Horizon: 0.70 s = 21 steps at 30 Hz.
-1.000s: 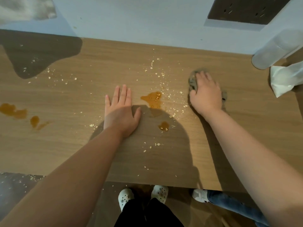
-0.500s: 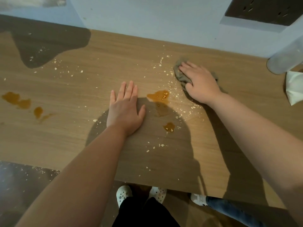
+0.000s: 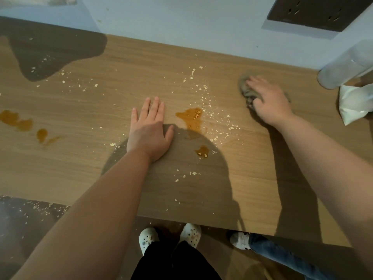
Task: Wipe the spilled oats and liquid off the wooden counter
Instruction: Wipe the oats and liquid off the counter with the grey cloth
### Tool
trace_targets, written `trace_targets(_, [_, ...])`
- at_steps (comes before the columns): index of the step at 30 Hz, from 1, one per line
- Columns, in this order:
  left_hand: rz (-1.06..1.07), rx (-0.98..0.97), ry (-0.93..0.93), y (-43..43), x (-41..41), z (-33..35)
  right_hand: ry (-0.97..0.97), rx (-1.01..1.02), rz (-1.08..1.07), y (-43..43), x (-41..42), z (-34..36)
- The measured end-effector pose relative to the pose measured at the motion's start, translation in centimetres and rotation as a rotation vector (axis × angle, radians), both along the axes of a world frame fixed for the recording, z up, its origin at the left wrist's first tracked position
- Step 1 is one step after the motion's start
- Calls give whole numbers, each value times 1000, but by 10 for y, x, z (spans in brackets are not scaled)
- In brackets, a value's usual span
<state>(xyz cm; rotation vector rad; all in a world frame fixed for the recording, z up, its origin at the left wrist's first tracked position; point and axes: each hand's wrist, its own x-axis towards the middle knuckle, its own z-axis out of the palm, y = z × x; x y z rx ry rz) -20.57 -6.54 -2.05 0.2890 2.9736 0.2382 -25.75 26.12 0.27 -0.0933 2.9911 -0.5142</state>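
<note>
The wooden counter (image 3: 252,178) carries scattered oat flakes (image 3: 203,91) running from the back edge towards me. An amber puddle (image 3: 190,118) lies mid-counter, with a smaller one (image 3: 202,152) nearer to me. More amber puddles (image 3: 16,120) sit at the far left. My left hand (image 3: 150,132) rests flat on the wood just left of the central puddle, fingers straight. My right hand (image 3: 270,102) presses on a crumpled grey cloth (image 3: 245,87) to the right of the oats, thumb curled into the fabric. Most of the cloth is hidden under the palm.
A translucent cylinder (image 3: 347,67) and a white bag (image 3: 355,104) sit at the counter's right end, close to my right hand. A pale wall runs along the back edge. Oats also lie on the floor (image 3: 40,209) at the left. Another person's shoe (image 3: 240,240) stands by the front edge.
My right hand swept the cloth left to the edge of the oats, then slid it back to the right, away from the central puddle. My left hand stayed planted.
</note>
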Motion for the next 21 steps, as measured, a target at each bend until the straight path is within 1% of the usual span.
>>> trace_targets(1, [0,5,5,0,0,0,28,-36,-160,9,6,1])
trace_targets(2, [2,5,5,0,1,0,45,-49,-272,10,15,2])
trace_targets(3, [3,0,-1,0,1,0,54,-36,-322,4,25,1])
trace_targets(5, [2,-11,-7,1,0,0,50,20,-273,-23,44,-3])
trace_targets(8, [0,-25,-19,1,-1,1,-2,61,-56,-60,65,-5])
trace_targets(10, [3,-29,-18,1,-1,1,-26,63,52,-58,71,-5])
trace_targets(11, [2,-27,-22,1,-1,2,-18,50,49,-49,74,-4])
trace_targets(12, [0,-25,-25,2,-1,2,0,35,-17,-36,77,-3])
trace_targets(15, [5,-15,-18,1,-1,2,33,73,-456,-13,84,-6])
trace_targets(16, [5,-15,-24,2,-1,2,15,115,-556,-21,85,-7])
trace_targets(17, [6,-21,-29,2,-1,3,5,147,-596,-36,85,-8])
trace_targets(18, [6,-31,-31,2,-1,3,2,160,-577,-55,86,-9])
trace_targets(19, [3,-40,-32,2,-2,3,1,162,-508,-75,87,-10])
trace_targets(21, [-2,-61,-41,2,-2,4,-26,162,-292,-103,95,-9])
